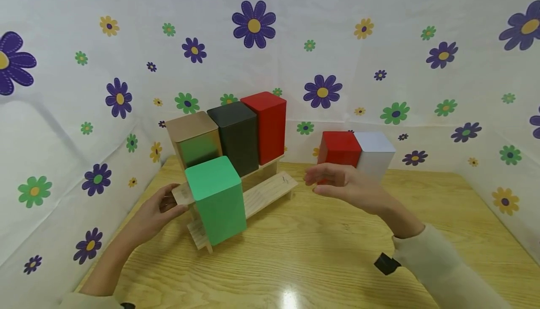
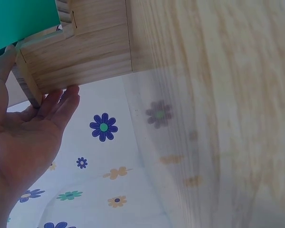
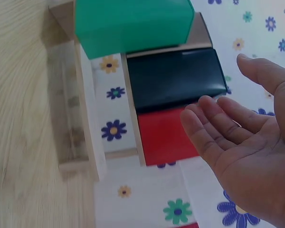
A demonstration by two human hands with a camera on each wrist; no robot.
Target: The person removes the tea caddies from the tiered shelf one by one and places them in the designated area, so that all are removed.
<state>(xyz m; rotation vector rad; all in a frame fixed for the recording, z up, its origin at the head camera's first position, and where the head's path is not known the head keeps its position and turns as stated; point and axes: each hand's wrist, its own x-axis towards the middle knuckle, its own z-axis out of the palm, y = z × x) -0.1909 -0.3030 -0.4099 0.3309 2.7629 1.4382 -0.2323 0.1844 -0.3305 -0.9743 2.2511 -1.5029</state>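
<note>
My left hand point(image 1: 147, 217) grips the left end of a two-step wooden rack point(image 1: 270, 192), thumb in front and fingers behind. A green box point(image 1: 219, 206) stands on the lower step at that end, right by my left thumb point(image 2: 2, 66). On the upper step stand a gold-brown box point(image 1: 191, 128), a black box point(image 1: 238, 142) and a red box point(image 1: 271, 128), side by side. My right hand point(image 1: 348, 184) is raised over the table, right of the rack, holding nothing; its fingers are loosely bent.
Behind my right hand, a second red box point(image 1: 339, 146) and a white box point(image 1: 375, 152) stand together on the wooden table point(image 1: 320, 262). Flower-patterned white sheeting point(image 1: 287, 65) hangs along the back and both sides.
</note>
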